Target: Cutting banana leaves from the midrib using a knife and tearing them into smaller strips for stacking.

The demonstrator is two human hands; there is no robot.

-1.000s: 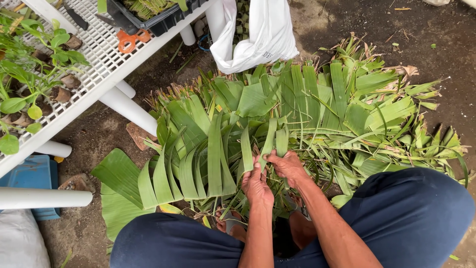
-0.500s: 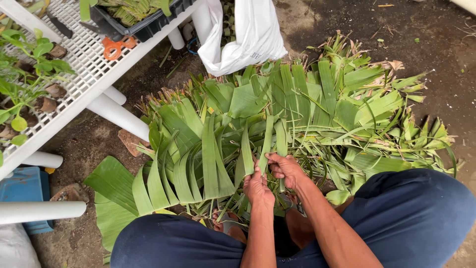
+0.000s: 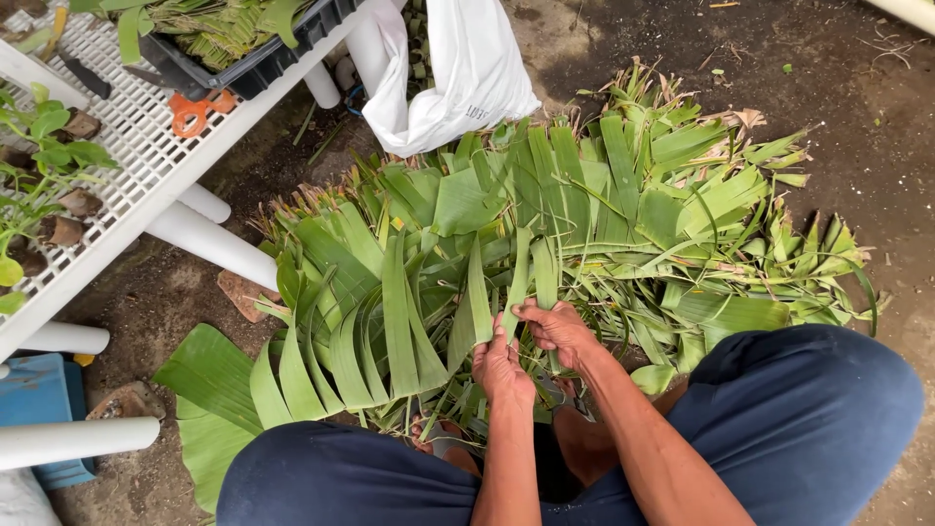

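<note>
Little has been moved over the last second: both hands are kept at the same spot on the leaf pile, and only the view has been shifted slightly, so that the bench is seen further toward the left.

A narrow green leaf strip (image 3: 519, 278) is pinched upright between the fingers of the left hand (image 3: 502, 365) and the right hand (image 3: 557, 329); both hands are closed on its lower end, thumbs pressed against it, and the two hands are touching each other. A second strip (image 3: 545, 273) is seen just beside the grip, to its right.

Around and beyond the grip, a wide heap of cut green leaves (image 3: 633, 214) is spread on the ground, with broad split leaves (image 3: 321, 351) fanned out to the left of the hands. Beyond the heap, above the grip, a white plastic bag (image 3: 458, 78) is hung, soft and crumpled, with a small dark print that cannot be read.

Far left of the grip, a white grid bench (image 3: 146, 166) on white tube legs is seen, with a black tray (image 3: 243, 68) of leaf cuttings, orange-handled scissors (image 3: 195, 109) and small potted plants (image 3: 54, 166) on it. A blue box (image 3: 39, 399) is set under the bench.

Bare dark soil (image 3: 857, 117) is seen all about, outdoors. The person's knees in dark blue trousers (image 3: 808, 409) are placed either side of the grip.
</note>
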